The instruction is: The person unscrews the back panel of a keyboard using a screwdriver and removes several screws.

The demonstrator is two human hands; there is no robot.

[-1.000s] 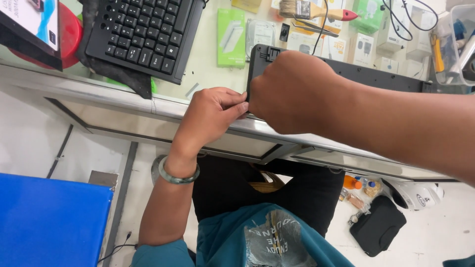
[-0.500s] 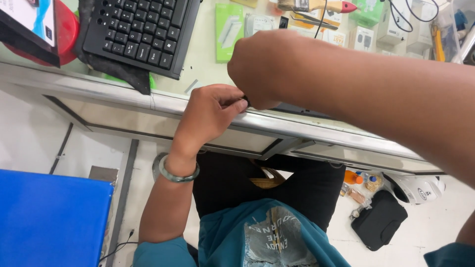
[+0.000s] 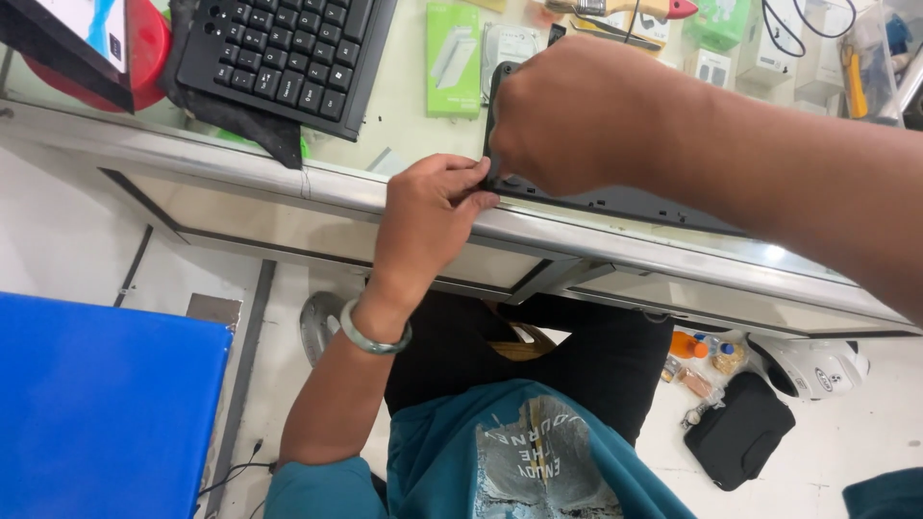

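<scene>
A flat black panel [image 3: 615, 200], like a laptop part, lies near the counter's front edge [image 3: 317, 183]. My left hand [image 3: 428, 216] pinches its near left corner, fingertips pressed on the edge; a green bangle circles that wrist. My right hand [image 3: 567, 115] is closed over the panel's left side from above, and its forearm hides much of the panel. What sits under my right palm is hidden.
A black keyboard [image 3: 288, 53] on a dark cloth lies at the far left, beside a red round thing and a screen's corner. Green and white boxes [image 3: 454, 58], cables and tools crowd the back. A blue surface [image 3: 96, 413], black pouch [image 3: 740, 432] and white helmet [image 3: 812, 365] are below.
My right hand has shifted left along the panel's left edge, toward my left hand. My left hand keeps its pinch at the corner.
</scene>
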